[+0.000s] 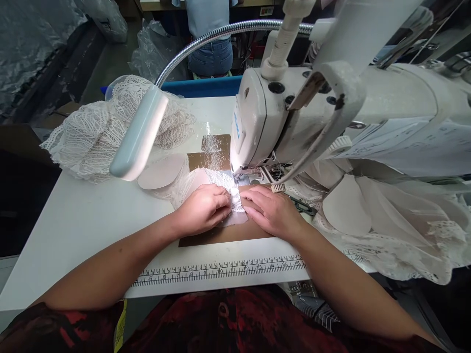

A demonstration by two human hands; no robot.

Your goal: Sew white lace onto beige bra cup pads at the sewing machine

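A white lace piece with a pale cup (198, 180) lies under the needle area of a white sewing machine (253, 122). My left hand (202, 208) is on it, fingers curled and closed on the lace; its thumb is mostly hidden. Just right of the needle, my right hand (272, 211) rests with fingers stretched out, their tips touching the lace's right edge. Beneath both hands is a brown board (206, 238) on the white table (91, 220). Dark-handled snips (303, 205) lie beside my right hand, partly covered.
A heap of cream lace (88, 132) fills the table's back left. More cups and lace (368, 211) are piled at the right. A lamp (140, 132) on a bendable neck hangs over the left side. A printed ruler (221, 271) runs along the front edge. Another person (209, 44) sits beyond.
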